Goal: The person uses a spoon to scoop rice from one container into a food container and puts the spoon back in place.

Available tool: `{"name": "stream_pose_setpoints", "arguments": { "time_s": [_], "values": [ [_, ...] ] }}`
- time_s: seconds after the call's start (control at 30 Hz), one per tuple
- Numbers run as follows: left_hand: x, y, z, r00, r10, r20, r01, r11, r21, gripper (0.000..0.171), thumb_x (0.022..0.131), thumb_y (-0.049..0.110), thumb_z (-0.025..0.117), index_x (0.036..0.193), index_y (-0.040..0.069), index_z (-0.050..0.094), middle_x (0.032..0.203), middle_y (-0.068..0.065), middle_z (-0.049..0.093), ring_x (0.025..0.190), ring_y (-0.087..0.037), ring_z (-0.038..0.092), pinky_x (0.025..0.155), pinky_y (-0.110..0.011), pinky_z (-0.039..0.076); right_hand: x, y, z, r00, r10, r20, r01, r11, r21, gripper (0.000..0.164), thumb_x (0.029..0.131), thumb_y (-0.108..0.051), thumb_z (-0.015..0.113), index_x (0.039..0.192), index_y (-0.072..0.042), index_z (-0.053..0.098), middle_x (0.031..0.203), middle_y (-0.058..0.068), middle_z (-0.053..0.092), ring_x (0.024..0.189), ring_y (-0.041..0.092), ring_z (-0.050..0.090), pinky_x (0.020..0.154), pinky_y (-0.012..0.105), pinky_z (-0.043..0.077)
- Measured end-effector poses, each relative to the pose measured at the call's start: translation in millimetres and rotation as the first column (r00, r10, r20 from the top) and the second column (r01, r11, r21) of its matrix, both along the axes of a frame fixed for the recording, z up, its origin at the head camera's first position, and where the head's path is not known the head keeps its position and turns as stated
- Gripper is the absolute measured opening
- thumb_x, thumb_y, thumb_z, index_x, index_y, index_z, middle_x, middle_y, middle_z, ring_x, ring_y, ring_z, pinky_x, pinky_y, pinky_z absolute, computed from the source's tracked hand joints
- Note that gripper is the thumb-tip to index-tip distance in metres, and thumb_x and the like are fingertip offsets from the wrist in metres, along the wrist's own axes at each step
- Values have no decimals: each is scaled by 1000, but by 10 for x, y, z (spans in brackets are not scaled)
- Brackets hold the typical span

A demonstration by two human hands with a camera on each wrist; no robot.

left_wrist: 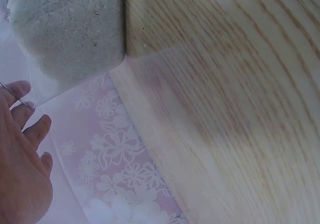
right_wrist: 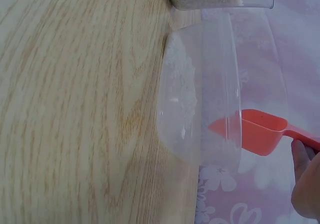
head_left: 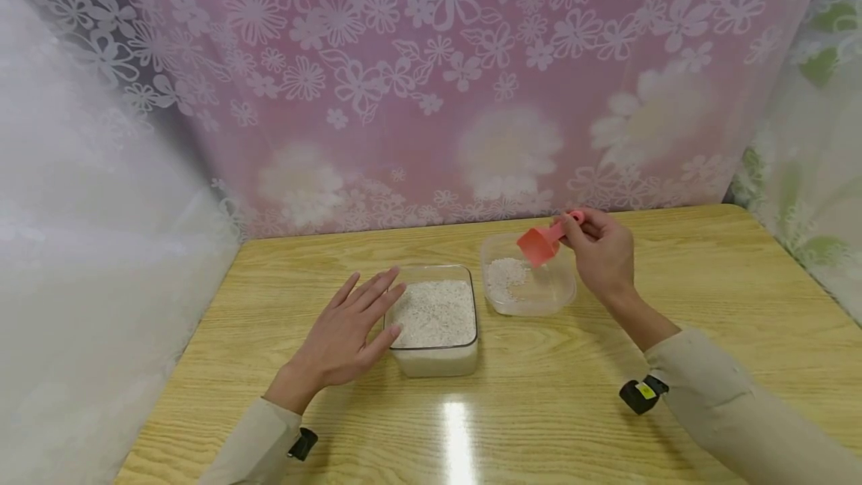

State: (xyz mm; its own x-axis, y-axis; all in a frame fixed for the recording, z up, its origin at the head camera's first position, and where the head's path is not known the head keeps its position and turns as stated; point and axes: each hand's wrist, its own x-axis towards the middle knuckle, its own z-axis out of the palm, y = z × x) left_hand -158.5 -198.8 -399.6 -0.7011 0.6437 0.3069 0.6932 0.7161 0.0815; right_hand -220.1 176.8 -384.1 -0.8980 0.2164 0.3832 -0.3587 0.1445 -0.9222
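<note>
A clear container [head_left: 434,361] filled most of the way with rice [head_left: 438,311] stands near the middle of the table. My left hand [head_left: 350,331] rests at its left rim, fingers stretched out over the edge. To its right is a smaller translucent tub [head_left: 539,305] with a little rice [head_left: 506,278] heaped on its left side. My right hand [head_left: 602,249] pinches the handle of a red scoop [head_left: 539,245]. The scoop tilts down over the tub; in the right wrist view its tip dips below the tub's rim [right_wrist: 235,84].
The wood-grain table [head_left: 552,410] ends at a pink flowered curtain [head_left: 404,133] behind the containers. Pale sheeting [head_left: 101,245] hangs on the left, and a flowered sheet [head_left: 801,193] on the right.
</note>
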Motion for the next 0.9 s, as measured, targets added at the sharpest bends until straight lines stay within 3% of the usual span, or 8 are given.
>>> {"name": "stream_pose_setpoints", "arguments": {
  "time_s": [0.17, 0.33, 0.67, 0.9],
  "values": [
    [-14, 1, 6, 1000, -3, 12, 3, 1000, -3, 57, 103, 46, 32, 149, 13, 36, 157, -2, 22, 142, -17, 20, 117, -46, 8, 42, 10, 33, 999, 23, -24, -23, 1000, -1, 30, 94, -13, 62, 112, 11, 62, 100, 17, 69, 88, 10, 69, 76, 27, 55],
    [-26, -14, 9, 1000, 1, 20, 0, 1000, -16, 54, 104, 43, 31, 150, 15, 35, 157, -1, 21, 142, -17, 20, 117, -45, 7, 95, 19, 137, 997, 54, -51, -60, 990, -131, 32, 91, -11, 65, 110, 14, 62, 93, 10, 71, 85, 13, 70, 76, 28, 55],
    [-30, -10, 18, 999, 4, 40, -3, 1000, -24, 51, 104, 40, 29, 150, 17, 34, 157, 0, 20, 142, -16, 19, 117, -43, 6, 219, -20, 412, 985, 122, -122, -158, 922, -352, 25, 90, -7, 66, 103, 13, 62, 92, 14, 71, 85, 20, 70, 76, 31, 54],
    [-46, 13, 24, 999, 3, 41, -3, 1000, -21, 51, 105, 39, 29, 150, 17, 34, 158, 0, 19, 142, -16, 19, 117, -43, 6, 336, -127, 589, 955, 221, -200, -290, 844, -451, 31, 90, -2, 63, 108, 22, 54, 95, 22, 70, 87, 27, 70, 77, 38, 52]
  ]
}}
